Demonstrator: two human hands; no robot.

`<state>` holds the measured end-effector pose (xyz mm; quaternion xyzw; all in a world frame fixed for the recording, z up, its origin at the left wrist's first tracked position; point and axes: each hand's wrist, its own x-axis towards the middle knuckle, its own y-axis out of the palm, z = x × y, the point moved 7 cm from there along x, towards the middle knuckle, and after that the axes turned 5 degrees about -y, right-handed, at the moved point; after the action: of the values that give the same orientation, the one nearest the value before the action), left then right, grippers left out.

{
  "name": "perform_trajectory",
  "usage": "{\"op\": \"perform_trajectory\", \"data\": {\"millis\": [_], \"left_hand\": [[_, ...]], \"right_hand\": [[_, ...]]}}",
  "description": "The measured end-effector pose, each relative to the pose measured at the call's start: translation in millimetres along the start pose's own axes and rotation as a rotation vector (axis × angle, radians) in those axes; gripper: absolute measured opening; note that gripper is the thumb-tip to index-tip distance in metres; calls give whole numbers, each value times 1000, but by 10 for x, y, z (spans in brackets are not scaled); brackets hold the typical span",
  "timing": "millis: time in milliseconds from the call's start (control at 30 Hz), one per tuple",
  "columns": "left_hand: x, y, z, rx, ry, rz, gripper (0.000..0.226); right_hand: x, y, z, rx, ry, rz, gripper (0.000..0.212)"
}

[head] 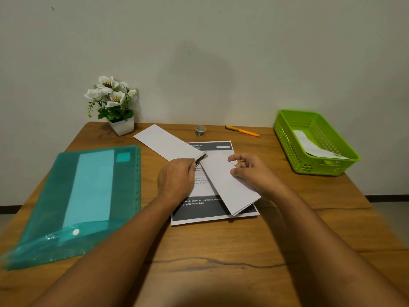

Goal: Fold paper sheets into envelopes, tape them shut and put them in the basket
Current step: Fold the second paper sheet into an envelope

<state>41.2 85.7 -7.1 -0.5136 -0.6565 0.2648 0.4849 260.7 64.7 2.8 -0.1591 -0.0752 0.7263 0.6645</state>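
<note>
The left hand (pixel 177 178) pinched a short strip of patterned tape (pixel 201 157) between thumb and fingertips, its free end reaching toward the top of the folded envelope (pixel 229 187). The right hand (pixel 251 171) gripped that envelope at its right edge, thumb on top and fingers curled beside it. The envelope lay at the middle of the wooden table (pixel 221 251), on top of a printed sheet (pixel 208 207).

The step in hand looked like taping the envelope shut. To do it well, the right hand should press the flap flat so the layers at the lower end do not fan apart. The strip should go squarely across the open seam, half on each side. It should go down from one end and be smoothed toward the other, so it neither wrinkles nor catches the printed sheet beneath.

The envelope was a long narrow rectangle, its long axis running from about eleven o'clock to five o'clock. The far end pointed at the tape and the near end overhung the printed sheet's lower right corner. A second folded sheet (pixel 164 141) lay at ten o'clock from the hands, its axis running ten to four. The tape roll (pixel 200 130) stood at twelve o'clock. The green basket (pixel 318 168) sat at two o'clock, well apart, with one envelope (pixel 318 150) already inside.
</note>
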Motion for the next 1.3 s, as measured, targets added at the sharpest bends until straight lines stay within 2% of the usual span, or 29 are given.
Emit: {"op": "perform_trajectory", "data": {"millis": [200, 500, 700, 1100, 1300], "left_hand": [[9, 9, 8, 4, -12, 7, 27], [14, 7, 24, -7, -18, -8, 27], [16, 16, 35, 2, -16, -15, 29], [-8, 22, 9, -54, 28, -25, 29], [-25, 27, -33, -56, 91, -12, 28]], "right_hand": [[-45, -112, -20, -12, -31, -146, 41], [-67, 70, -49, -90, 1, -178, 43], [-59, 216, -51, -20, 28, -141, 42], [110, 325, 5, -11, 102, 51, 37], [339, 268, 18, -105, 148, 55, 30]]}}
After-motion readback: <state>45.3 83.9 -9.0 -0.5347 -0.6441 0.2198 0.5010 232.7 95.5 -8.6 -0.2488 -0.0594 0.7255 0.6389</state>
